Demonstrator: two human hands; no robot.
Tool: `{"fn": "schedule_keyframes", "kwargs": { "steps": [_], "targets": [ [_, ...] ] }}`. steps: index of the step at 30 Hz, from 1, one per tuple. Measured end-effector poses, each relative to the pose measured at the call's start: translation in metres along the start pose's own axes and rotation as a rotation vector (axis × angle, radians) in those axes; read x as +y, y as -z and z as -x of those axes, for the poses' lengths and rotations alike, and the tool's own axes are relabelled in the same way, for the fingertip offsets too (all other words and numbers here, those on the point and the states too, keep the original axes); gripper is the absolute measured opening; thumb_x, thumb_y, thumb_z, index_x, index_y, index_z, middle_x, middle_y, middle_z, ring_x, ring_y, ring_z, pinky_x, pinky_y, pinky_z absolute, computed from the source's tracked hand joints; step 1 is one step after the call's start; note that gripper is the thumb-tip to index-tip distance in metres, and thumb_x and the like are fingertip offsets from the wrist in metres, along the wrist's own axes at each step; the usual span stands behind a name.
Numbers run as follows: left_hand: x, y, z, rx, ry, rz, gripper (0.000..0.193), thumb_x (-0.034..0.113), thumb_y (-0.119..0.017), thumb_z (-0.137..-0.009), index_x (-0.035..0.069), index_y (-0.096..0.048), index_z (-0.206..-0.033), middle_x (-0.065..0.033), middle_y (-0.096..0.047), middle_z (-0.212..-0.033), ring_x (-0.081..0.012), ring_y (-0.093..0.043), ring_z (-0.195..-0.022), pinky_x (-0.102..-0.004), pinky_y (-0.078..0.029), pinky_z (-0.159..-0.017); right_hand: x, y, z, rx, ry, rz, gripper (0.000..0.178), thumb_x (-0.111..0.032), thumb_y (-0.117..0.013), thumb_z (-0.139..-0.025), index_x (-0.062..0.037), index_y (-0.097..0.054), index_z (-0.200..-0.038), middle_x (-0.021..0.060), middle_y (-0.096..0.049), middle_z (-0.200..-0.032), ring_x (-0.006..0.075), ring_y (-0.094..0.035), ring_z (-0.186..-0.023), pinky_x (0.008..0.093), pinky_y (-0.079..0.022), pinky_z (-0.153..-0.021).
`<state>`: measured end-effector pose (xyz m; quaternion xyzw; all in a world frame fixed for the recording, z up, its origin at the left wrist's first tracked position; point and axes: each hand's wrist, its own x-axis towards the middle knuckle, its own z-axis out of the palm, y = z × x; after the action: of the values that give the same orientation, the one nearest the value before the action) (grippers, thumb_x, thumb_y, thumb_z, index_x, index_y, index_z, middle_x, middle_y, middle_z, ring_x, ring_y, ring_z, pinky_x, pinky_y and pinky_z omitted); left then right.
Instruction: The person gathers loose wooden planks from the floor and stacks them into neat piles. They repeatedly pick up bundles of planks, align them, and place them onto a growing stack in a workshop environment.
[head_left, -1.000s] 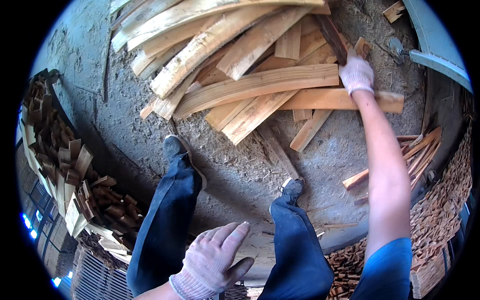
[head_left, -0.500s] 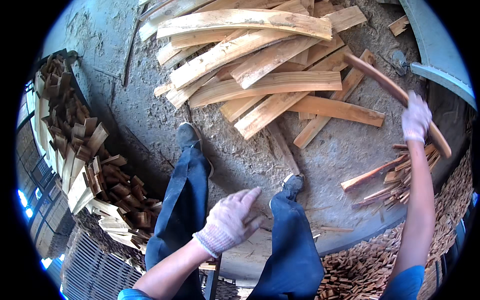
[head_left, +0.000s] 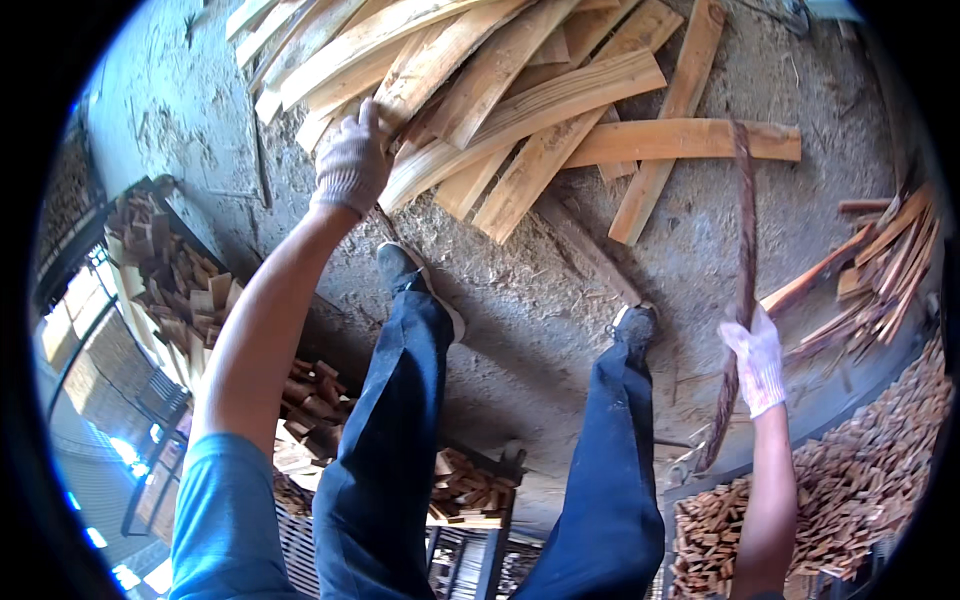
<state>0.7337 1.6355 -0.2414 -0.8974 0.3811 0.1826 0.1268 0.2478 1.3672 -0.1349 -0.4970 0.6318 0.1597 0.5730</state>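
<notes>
My left hand (head_left: 352, 168), in a whitish knit glove, is closed at the near end of a long wooden board (head_left: 440, 70) on the pile. Its thumb side is partly hidden from view. In my gloved right hand (head_left: 757, 362), I hold a long, thin, dark brown strip of wood (head_left: 746, 230) with a rough, bark-like edge. The strip stands nearly lengthwise in view, its far end over the tip of a curved board (head_left: 700, 140). Several pale, curved boards lie crossed over one another beneath and around my left hand.
Thin wood strips (head_left: 880, 270) lie heaped on the floor at right. A container of small wood pieces (head_left: 830, 490) is at lower right, and a rack of stacked wood blocks (head_left: 185, 280) at left. My shoes (head_left: 405, 270) stand on the dusty concrete floor (head_left: 520, 330).
My left hand has reached forward from near my knees to the end of a board. My right hand has come down and nearer, swinging the strip more upright. The view has shifted.
</notes>
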Motion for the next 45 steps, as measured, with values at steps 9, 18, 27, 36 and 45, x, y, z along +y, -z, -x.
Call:
{"fn": "schedule_keyframes", "kwargs": {
  "steps": [9, 18, 27, 36, 45],
  "targets": [
    [0.145, 0.078, 0.170, -0.261, 0.159, 0.497, 0.032, 0.015, -0.067, -0.088, 0.005, -0.060, -0.117, -0.0137, -0.064, -0.092, -0.0285, -0.066, -0.078, -0.0474, -0.057, -0.071, -0.038, -0.120, -0.002, -0.311, -0.106, -0.704, 0.025, -0.021, -0.072, -0.093, -0.0097, -0.065, -0.114, 0.0039, -0.072, -0.090, 0.0171, -0.070, -0.077, 0.0294, -0.056, -0.059],
    [0.269, 0.114, 0.282, -0.698, -0.043, 0.906, 0.086, 0.031, -0.081, -0.082, 0.005, -0.041, -0.153, -0.0242, -0.061, -0.117, -0.0438, -0.065, -0.107, -0.0499, -0.053, -0.091, 0.018, -0.087, 0.045, -0.435, 0.013, -0.909, 0.065, -0.032, -0.083, -0.084, 0.0007, -0.059, -0.135, 0.0090, -0.072, -0.098, 0.0202, -0.070, -0.086, 0.0376, -0.059, -0.083],
    [0.132, 0.035, 0.143, -0.252, 0.181, 0.369, 0.071, 0.028, -0.075, -0.092, 0.007, -0.044, -0.153, -0.0231, -0.061, -0.137, -0.0358, -0.065, -0.118, -0.0439, -0.055, -0.101, 0.113, 0.111, 0.001, 0.166, -0.056, -0.539, 0.043, -0.043, -0.075, -0.092, -0.0081, -0.067, -0.115, 0.0015, -0.065, -0.083, 0.0155, -0.064, -0.071, 0.0330, -0.058, -0.067],
    [-0.040, -0.044, -0.008, -0.220, 0.182, 0.132, 0.044, 0.025, -0.070, -0.088, 0.006, -0.060, -0.126, -0.0211, -0.069, -0.115, -0.0374, -0.067, -0.109, -0.0480, -0.053, -0.094, 0.171, 0.136, -0.080, 0.509, -0.028, 0.222, 0.074, -0.043, -0.076, -0.092, 0.0007, -0.053, -0.148, 0.0159, -0.053, -0.152, 0.0282, -0.052, -0.138, 0.0375, -0.039, -0.116],
    [0.002, 0.064, 0.176, -0.420, 0.126, 0.221, 0.032, 0.029, -0.067, -0.087, -0.002, -0.064, -0.096, -0.0222, -0.071, -0.079, -0.0340, -0.073, -0.070, -0.0467, -0.059, -0.065, -0.013, -0.183, 0.028, -0.460, 0.199, -0.072, 0.080, -0.063, -0.065, -0.093, 0.0034, -0.053, -0.138, 0.0174, -0.071, -0.117, 0.0281, -0.067, -0.112, 0.0393, -0.055, -0.098]
  ]
}}
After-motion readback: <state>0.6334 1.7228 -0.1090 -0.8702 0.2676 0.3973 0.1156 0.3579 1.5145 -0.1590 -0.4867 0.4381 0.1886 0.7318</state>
